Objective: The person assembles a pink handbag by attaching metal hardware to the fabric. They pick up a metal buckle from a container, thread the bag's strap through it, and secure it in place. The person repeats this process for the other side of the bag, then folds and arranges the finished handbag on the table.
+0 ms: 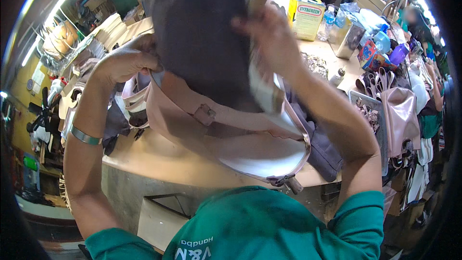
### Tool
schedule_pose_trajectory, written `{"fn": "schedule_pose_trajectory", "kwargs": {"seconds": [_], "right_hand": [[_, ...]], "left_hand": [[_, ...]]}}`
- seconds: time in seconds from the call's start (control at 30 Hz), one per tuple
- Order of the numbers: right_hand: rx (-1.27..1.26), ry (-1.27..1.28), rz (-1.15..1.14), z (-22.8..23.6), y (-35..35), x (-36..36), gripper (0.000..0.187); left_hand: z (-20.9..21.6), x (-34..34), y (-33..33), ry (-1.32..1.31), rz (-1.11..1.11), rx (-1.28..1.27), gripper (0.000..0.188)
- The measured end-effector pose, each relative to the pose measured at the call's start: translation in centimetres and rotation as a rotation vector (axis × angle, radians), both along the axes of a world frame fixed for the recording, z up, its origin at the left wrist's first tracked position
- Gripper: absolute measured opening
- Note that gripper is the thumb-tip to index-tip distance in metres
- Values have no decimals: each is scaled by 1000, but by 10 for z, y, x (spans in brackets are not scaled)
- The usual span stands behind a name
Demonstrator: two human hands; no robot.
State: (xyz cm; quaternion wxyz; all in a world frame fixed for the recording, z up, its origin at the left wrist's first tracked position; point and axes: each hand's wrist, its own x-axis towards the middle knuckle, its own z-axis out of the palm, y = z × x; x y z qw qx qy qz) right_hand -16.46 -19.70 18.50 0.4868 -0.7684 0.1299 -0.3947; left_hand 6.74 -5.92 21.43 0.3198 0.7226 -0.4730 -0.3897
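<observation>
The right hand [275, 41] was blurred; the view's upper edge cut off the dark fabric [199, 33], which hid part of the tabletop [139, 156]. The left hand [126, 63] had its fingertips partly hidden.

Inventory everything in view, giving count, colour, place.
Pink bag: one, pink, centre
Dark piece: one, dark brown, above the bag
Worktable: one, tan, beneath
Box-shaped can: one, yellow and white, upper right
Purple bottle: one, purple, right
Packet: one, red and blue, beside the purple bottle
Tray: one, grey, right
Shiny piece: one, pink, beside the tray
Fan: one, black, far left
Other clutter: uncountable, mixed colours, both sides
Co-worker: one, green clothing, right edge
Shirt: one, green, bottom
Bracelet: one, silver, left forearm
Left fingers: one set, at the bag's left rim
Right fingers: one set, blurred, before the dark piece
</observation>
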Motion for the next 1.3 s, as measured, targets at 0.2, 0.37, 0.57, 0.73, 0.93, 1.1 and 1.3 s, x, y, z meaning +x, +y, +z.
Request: {"fn": "schedule_pose_trajectory", "kwargs": {"seconds": [0.2, 0.37, 0.57, 0.73, 0.93, 1.1, 1.3], "right_hand": [[-74, 498, 531, -93, 17, -3, 51], [-123, 1058, 681, -122, -52, -19, 29], [-446, 849, 822, -99, 19, 20, 40], [-621, 1120, 950, -132, 47, 50, 52], [-600, 850, 750, -112, 25, 51, 59], [-986, 715, 410, -61, -30, -8, 46], [-502, 555, 131, -121, -63, -39, 27]], "left_hand": [[-15, 3, 1, 153, 428, -208, 64], [-12, 3, 3, 267, -81, -184, 81], [-30, 11, 32, 176, -87, -186, 82], [-48, 7, 49, -606, -265, -50, 49], [-71, 24, 61, -600, -99, 44, 37], [-71, 57, 105, -258, -96, 49, 72], [-121, 83, 103, -590, 73, -19, 37]]}}
